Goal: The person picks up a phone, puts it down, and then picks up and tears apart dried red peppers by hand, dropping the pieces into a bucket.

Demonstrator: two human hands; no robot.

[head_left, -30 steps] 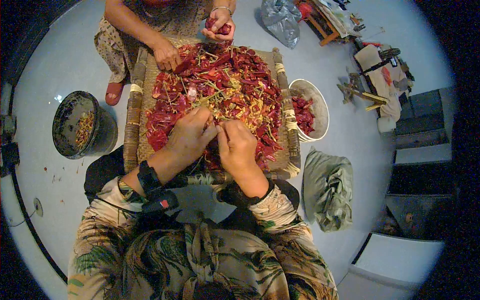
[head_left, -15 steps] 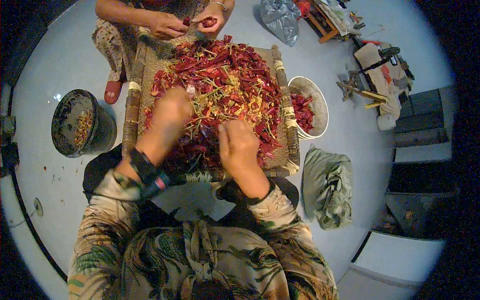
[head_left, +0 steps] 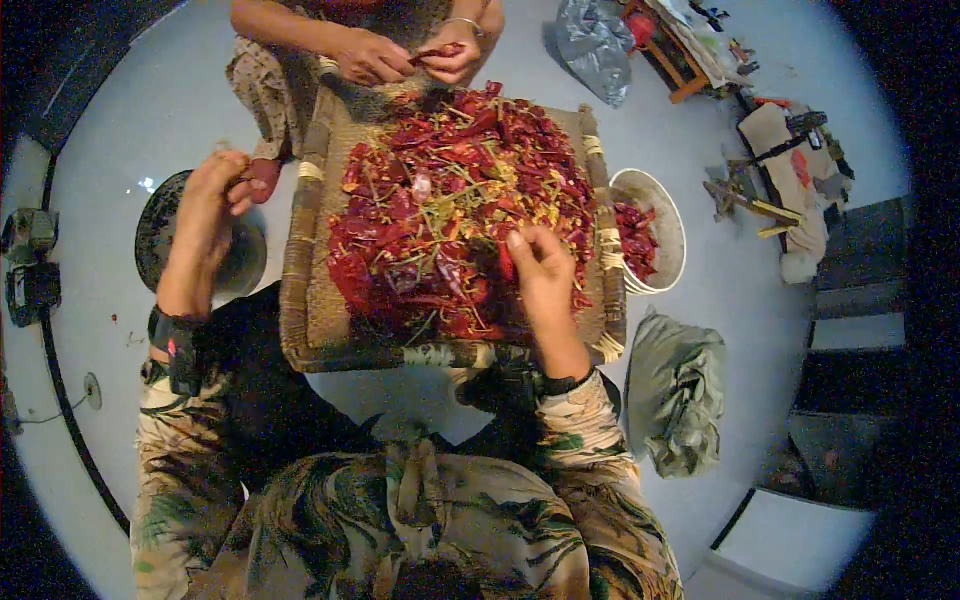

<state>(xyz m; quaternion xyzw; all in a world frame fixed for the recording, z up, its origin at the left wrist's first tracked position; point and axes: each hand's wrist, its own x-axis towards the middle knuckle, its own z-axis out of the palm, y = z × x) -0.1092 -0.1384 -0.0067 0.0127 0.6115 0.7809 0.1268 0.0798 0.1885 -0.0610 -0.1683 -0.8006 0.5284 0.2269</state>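
Two hands work apart. The right hand (head_left: pixel 541 268) lies on the near-right part of the heap, its grip nearly closed: the fingers curl down and the thumb presses a red chilli (head_left: pixel 505 262) against them. That chilli still touches the pile of dried chillies (head_left: pixel 455 205), which spreads away from the grip, mixed with pale stems and seeds. The pile rests on a woven tray (head_left: pixel 302 322), whose rolled edge runs just beside the wrist.

The left hand (head_left: pixel 212 195) is well off to the left of the tray, above a black bucket (head_left: pixel 152 222) on the floor (head_left: pixel 100 130). Its fingers are bunched against the thumb; whether they pinch a stem or scrap I cannot tell, as it is too small to see.

To the right of the right-hand grip, past the tray's edge, stands a white bowl (head_left: pixel 668 205) holding red chilli pieces. Nearer the body on that side lies a crumpled grey-green bag (head_left: pixel 678 392). Beyond the pile, a co-worker's hands (head_left: pixel 372 62) hold another chilli between them.

By my reading, the step in hand is sorting: one chilli is being picked from the heap while the other hand is over the bucket. The next move calls for lifting this chilli clear of its neighbours and bringing the left hand across to it.
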